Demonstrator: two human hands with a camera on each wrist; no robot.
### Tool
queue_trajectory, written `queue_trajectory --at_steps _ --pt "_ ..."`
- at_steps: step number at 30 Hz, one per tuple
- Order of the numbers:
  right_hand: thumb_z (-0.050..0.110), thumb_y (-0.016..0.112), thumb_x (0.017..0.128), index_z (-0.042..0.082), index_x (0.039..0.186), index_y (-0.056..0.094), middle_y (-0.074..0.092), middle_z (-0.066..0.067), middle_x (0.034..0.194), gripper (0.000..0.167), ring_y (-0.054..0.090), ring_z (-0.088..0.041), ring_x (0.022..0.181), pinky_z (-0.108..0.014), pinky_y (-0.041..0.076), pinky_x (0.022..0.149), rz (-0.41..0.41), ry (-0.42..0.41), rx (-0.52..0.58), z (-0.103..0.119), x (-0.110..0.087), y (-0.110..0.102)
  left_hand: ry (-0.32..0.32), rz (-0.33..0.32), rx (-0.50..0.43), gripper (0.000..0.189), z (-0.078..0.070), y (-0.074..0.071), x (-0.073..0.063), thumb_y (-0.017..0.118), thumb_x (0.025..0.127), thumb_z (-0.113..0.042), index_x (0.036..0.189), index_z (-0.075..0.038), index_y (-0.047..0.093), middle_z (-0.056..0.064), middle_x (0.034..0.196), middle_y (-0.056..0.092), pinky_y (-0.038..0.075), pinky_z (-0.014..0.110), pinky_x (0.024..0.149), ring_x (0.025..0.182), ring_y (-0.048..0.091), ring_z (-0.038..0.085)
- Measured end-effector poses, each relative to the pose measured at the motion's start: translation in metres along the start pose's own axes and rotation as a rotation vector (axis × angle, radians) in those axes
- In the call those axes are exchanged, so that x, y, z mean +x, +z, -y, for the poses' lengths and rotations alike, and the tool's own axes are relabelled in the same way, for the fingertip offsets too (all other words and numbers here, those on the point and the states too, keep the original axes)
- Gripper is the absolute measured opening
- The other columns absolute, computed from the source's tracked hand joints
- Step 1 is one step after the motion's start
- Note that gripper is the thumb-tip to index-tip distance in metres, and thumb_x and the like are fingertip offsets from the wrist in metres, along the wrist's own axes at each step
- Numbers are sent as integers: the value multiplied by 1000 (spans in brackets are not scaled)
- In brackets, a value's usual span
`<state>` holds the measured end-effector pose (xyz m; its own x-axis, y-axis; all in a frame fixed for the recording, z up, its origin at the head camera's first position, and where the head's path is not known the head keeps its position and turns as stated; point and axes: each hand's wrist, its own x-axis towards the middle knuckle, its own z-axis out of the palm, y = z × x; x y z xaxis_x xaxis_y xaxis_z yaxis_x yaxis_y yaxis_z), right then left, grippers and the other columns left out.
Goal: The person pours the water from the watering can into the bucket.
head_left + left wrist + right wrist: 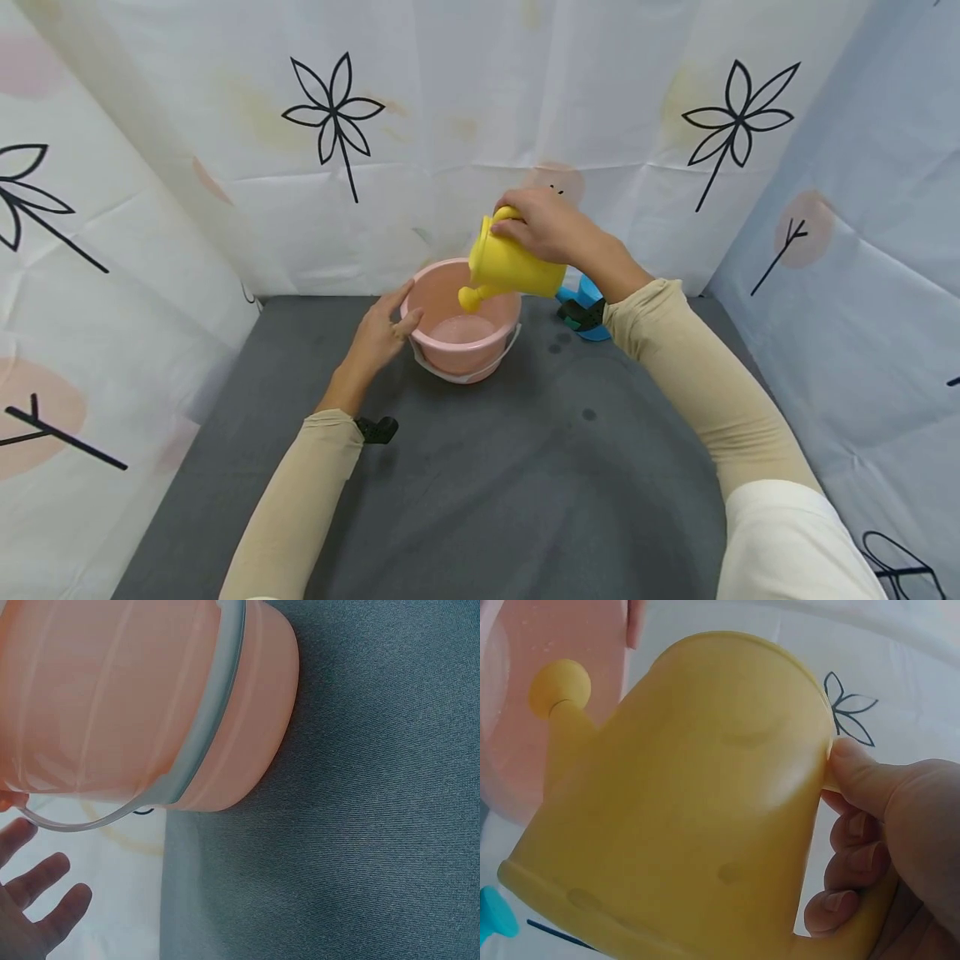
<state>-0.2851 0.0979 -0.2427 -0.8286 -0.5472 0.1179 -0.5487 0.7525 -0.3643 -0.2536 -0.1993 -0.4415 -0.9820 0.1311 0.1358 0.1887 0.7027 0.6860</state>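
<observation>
A yellow watering can hangs tipped over a pink bucket, its round spout head pointing down into the opening. My right hand grips the can's handle, and the right wrist view shows fingers curled round it. The bucket stands upright on the dark grey surface, its pale carrying handle lowered against the front side. My left hand rests at the bucket's left rim, thumb and fingers spread. In the left wrist view several of its fingertips show beside the bucket, apart from its wall.
Behind my right wrist, a blue plastic item sits at the back right, partly hidden. White cloth walls with black plant drawings enclose the grey table surface at the back and both sides. A few dark spots mark the surface right of the bucket.
</observation>
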Motion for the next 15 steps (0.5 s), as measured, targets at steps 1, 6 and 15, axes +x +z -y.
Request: queue_trajectory --at_steps 1,6,15 --pt "29 61 104 4 129 62 67 -14 125 35 59 -29 105 -42 50 97 -6 5 11 -2 -1 0 0 1 0 65 0 0 0 54 105 -44 163 -31 28 12 166 35 29 65 120 153 31 41" --pt "28 60 104 4 128 63 68 -14 123 34 60 -29 101 -41 52 95 -42 14 50 -9 -8 3 2 4 0 65 0 -1 0 53 105 -46 163 -31 28 12 166 34 29 65 120 153 30 41" --pt "26 61 103 5 120 66 69 -14 107 27 59 -27 88 -39 51 83 -141 -31 110 -25 -19 14 -5 7 10 66 1 -1 -1 52 105 -49 163 -33 27 11 166 34 30 64 120 152 31 40"
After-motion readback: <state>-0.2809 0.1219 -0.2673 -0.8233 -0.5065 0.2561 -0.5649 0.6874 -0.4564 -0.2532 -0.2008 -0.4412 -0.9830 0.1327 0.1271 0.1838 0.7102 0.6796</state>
